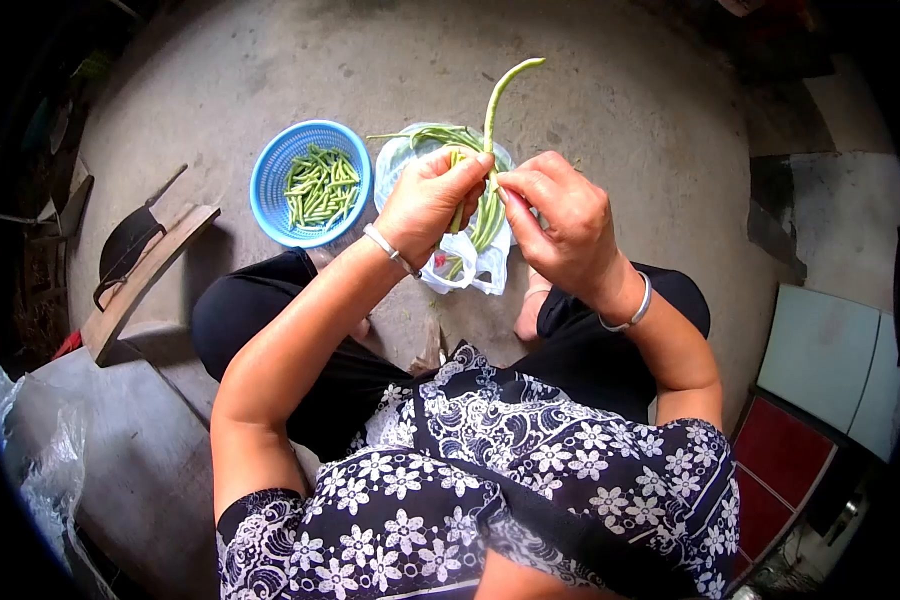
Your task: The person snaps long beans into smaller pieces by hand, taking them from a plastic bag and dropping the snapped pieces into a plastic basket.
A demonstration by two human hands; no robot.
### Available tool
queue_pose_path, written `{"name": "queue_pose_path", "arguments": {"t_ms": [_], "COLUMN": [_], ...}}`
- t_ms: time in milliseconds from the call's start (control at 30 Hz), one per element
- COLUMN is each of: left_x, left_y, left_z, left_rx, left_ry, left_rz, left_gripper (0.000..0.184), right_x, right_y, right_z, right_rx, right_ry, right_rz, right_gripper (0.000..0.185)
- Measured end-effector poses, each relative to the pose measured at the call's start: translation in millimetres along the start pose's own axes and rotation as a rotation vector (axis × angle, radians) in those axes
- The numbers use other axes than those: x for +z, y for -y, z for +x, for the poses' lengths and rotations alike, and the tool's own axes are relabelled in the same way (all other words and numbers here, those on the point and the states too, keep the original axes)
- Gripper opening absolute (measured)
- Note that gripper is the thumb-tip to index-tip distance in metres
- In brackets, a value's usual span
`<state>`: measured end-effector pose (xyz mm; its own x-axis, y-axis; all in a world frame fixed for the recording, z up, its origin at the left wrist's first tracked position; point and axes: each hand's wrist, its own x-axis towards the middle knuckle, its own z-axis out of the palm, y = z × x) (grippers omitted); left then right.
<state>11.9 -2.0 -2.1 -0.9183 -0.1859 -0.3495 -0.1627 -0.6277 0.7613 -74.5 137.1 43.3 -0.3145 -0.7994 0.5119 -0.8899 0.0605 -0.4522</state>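
Observation:
My left hand (436, 195) is closed around a long green bean (496, 110), whose curved end sticks up above the fingers. More bean pieces show inside the same fist. My right hand (560, 215) pinches the bean just below the left thumb, fingertips pressed together. Beneath both hands lies a white plastic bag (395, 165) on the floor, with several long beans in and over it; the hands hide part of it. To its left stands a blue plastic basket (262, 190) holding many short cut bean pieces (322, 188).
A cleaver-like dark blade (128, 245) rests on a wooden board (160, 270) at the left. Clear plastic sheeting (55, 470) hangs at the lower left. Pale and red panels (785, 450) stand at the right. The concrete floor (610, 100) stretches ahead.

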Motion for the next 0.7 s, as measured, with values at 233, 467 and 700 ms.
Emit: {"name": "queue_pose_path", "arguments": {"t_ms": [233, 467, 700], "left_x": [1, 4, 0], "left_y": [1, -6, -10], "left_z": [-2, -5, -5], "left_rx": [-0.019, -0.08, -0.082], "left_ry": [0.017, 0.071, 0.145], "left_rz": [0.059, 0.03, -0.007], "left_gripper": [0.015, 0.015, 0.017], "right_x": [-6, -16, -14], "right_y": [3, -4, -28], "right_z": [2, 5, 3], "right_rx": [0.05, 0.28, 0.497], "right_ry": [0.119, 0.21, 0.043], "right_rz": [0.049, 0.363, 0.438], "right_gripper": [0.006, 0.007, 0.011]}}
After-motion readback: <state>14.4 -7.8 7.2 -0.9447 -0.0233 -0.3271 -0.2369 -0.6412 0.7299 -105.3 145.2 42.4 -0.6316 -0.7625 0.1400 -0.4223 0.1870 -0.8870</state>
